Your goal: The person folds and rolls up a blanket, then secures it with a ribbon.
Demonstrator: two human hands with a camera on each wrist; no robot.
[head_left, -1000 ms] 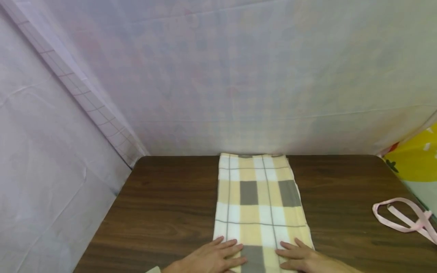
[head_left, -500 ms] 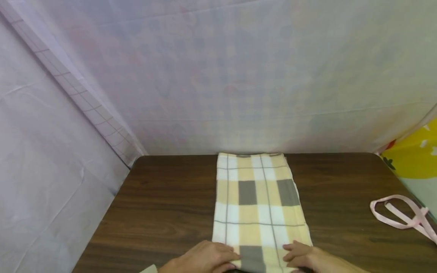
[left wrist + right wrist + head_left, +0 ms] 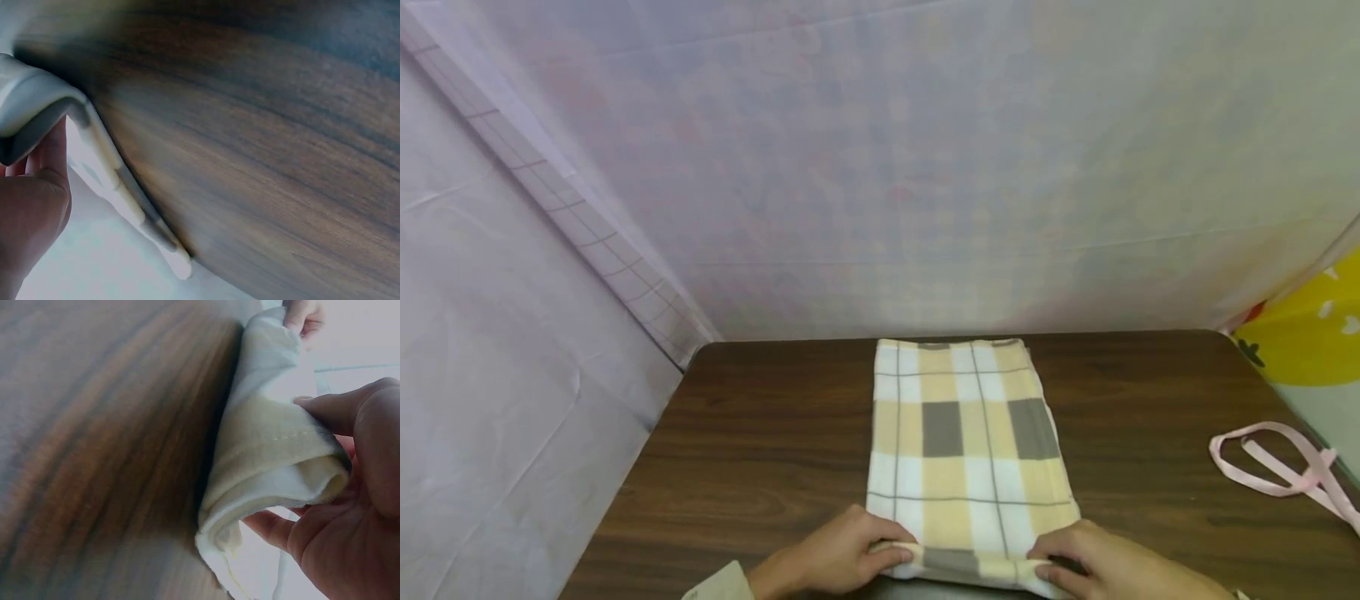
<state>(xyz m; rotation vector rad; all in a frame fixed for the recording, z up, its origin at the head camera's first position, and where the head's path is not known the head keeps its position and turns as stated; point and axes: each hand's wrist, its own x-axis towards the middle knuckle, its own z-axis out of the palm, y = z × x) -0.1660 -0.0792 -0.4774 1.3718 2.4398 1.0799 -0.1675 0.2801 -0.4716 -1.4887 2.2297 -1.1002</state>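
A folded checked cloth (image 3: 958, 475) in yellow, white and grey lies lengthwise on the dark wooden table (image 3: 752, 442). Its near end is raised into a small roll-like fold at the front edge. My left hand (image 3: 846, 550) pinches the left corner of that end, thumb on top. At the right corner, my right hand (image 3: 1097, 562) grips the same end between thumb and fingers. In the right wrist view several layers of the cloth (image 3: 269, 450) curl between the thumb and fingers of the right hand (image 3: 350, 506). The left wrist view has fingers under the cloth's edge (image 3: 44, 94).
A pink strap (image 3: 1315, 473) lies loosely looped near the table's right edge. Pale translucent sheeting (image 3: 880, 167) hangs along the back, and a white sheet (image 3: 512, 375) borders the left side. Beyond the right edge is a yellow patterned surface (image 3: 1300, 342).
Both hands lay flat on the cloth with fingers spread. They have since slid back to its near end, taken hold of both corners and lifted that end up.
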